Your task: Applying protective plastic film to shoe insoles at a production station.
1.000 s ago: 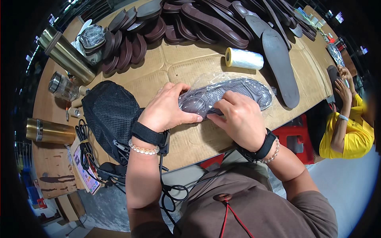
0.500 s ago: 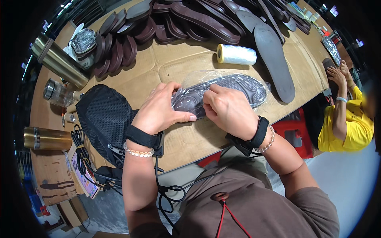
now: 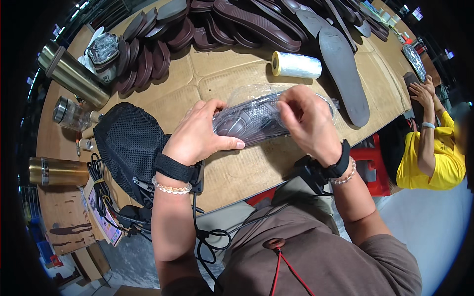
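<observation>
A dark shoe sole (image 3: 252, 118) wrapped in clear plastic film lies on the cardboard-covered table before me. My left hand (image 3: 197, 130) grips its left end, thumb along the near side and fingers at the far side. Over its right half is my right hand (image 3: 311, 121), its fingers curled closed close to the film; whether they pinch a bit of film is hidden. Loose film (image 3: 256, 91) stands up along the sole's far edge. Just beyond lies a roll of clear film (image 3: 296, 65) with a yellow end.
Brown soles (image 3: 232, 24) are heaped at the back, and a long grey sole (image 3: 343, 74) lies to the right. A black mesh bag (image 3: 131, 143), steel flask (image 3: 74, 74), glass jar (image 3: 69, 113) and gold flask (image 3: 59, 171) stand left. A co-worker's hands (image 3: 422, 93) hold a sole at far right.
My right hand has moved right and slightly away from me along the sole. The sole has tilted a little under the left hand, which has stayed in place.
</observation>
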Demonstrator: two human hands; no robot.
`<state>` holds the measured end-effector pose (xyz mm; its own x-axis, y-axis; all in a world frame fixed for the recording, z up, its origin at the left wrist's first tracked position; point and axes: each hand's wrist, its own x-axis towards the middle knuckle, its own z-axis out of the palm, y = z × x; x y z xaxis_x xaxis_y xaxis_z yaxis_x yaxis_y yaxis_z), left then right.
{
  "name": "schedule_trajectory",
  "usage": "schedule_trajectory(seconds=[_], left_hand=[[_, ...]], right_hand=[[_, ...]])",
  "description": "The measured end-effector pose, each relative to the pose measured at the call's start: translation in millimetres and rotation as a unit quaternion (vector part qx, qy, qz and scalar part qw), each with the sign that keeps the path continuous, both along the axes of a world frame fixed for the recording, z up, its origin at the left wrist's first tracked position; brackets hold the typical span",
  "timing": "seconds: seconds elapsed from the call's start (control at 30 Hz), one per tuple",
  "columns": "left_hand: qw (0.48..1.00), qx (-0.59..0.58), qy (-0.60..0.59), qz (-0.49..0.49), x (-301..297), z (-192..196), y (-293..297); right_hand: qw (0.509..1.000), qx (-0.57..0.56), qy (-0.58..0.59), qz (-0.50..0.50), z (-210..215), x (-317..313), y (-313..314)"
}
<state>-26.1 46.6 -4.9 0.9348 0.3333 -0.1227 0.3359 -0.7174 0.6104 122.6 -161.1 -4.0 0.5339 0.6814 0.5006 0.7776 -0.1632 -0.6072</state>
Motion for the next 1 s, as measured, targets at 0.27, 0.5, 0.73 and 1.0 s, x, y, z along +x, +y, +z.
schedule_trajectory(seconds=[0.27, 0.5, 0.73, 1.0], left_hand=[[1.0, -0.018, -0.001, -0.002, 0.4, 3.6, -0.3], [1.0, -0.016, -0.002, 0.0, 0.6, 4.8, -1.7], [1.0, -0.005, -0.008, -0.017, 0.7, -1.6, 2.2], [1.0, -0.006, 0.002, -0.026, -1.1, 0.2, 5.3]], right_hand=[[0.981, 0.001, 0.193, -0.011, 2.8, 18.1, -9.6], [0.989, -0.06, -0.13, 0.034, 13.4, 13.7, -30.8], [0.995, -0.07, 0.053, 0.041, 18.1, 18.2, -26.1], [0.995, 0.06, 0.003, 0.08, 36.3, 47.8, -58.9]])
